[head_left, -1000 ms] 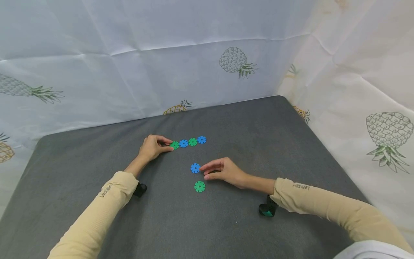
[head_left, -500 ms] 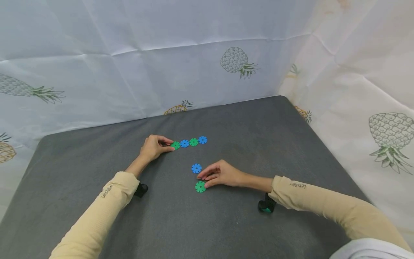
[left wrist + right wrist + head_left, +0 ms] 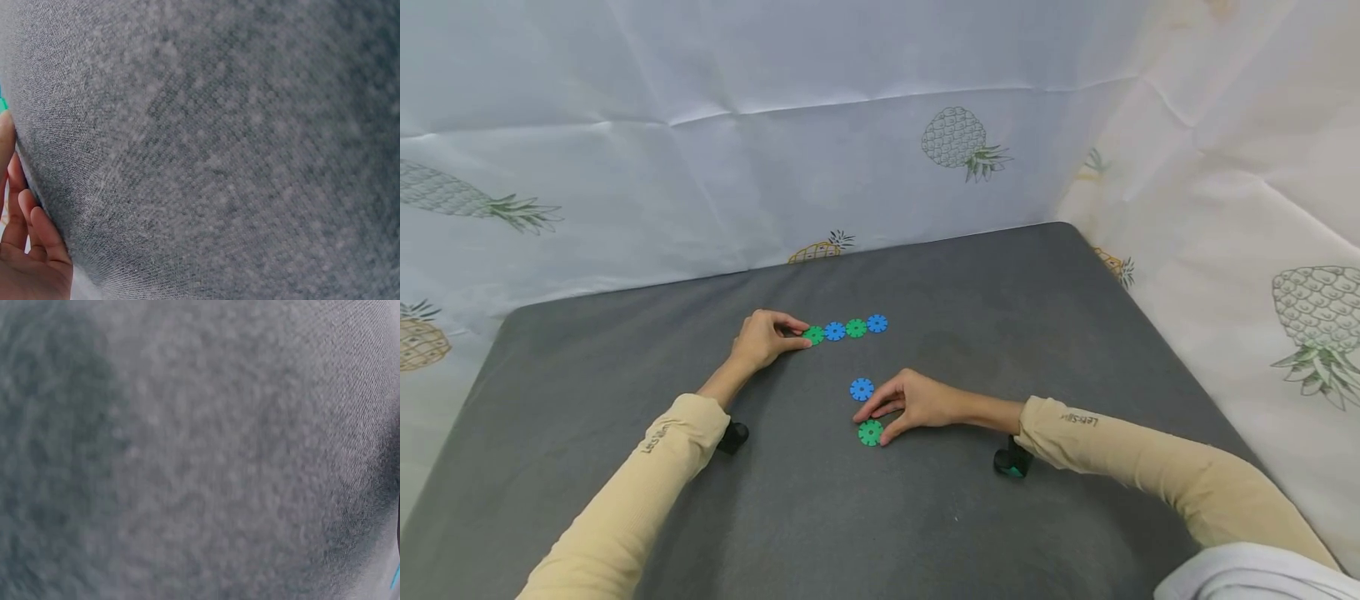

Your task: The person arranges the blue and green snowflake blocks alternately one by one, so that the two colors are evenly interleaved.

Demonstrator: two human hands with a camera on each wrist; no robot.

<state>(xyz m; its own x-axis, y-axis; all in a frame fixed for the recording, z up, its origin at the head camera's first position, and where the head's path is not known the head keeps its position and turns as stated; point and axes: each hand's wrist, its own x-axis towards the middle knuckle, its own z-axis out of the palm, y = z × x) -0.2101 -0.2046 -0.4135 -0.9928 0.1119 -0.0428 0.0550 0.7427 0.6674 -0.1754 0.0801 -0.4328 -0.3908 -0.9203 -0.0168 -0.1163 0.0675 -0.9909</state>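
Notched flat discs, green and blue by turns, form a short row on the dark table. My left hand (image 3: pixel 763 337) pinches the edge of the green disc (image 3: pixel 814 336) at the row's left end with thumb and fingertips. In the left wrist view a green sliver (image 3: pixel 3 104) shows by the thumb. Nearer the front lies a separate green disc (image 3: pixel 870 432), its rim between the thumb and index fingertip of my right hand (image 3: pixel 917 402). A loose blue disc (image 3: pixel 861 389) lies just beyond that hand's fingers.
To the right of the held end, the row runs on through a blue disc (image 3: pixel 835 332), a green disc (image 3: pixel 856 327) and another blue disc (image 3: pixel 877 323). White pineapple-print cloth (image 3: pixel 820 183) hangs behind the grey table (image 3: pixel 1000 333) and along its right side.
My right hand has come from beside the loose blue disc toward the front, spreading its thumb and index finger around the separate green disc. The left hand stays at the row's end.
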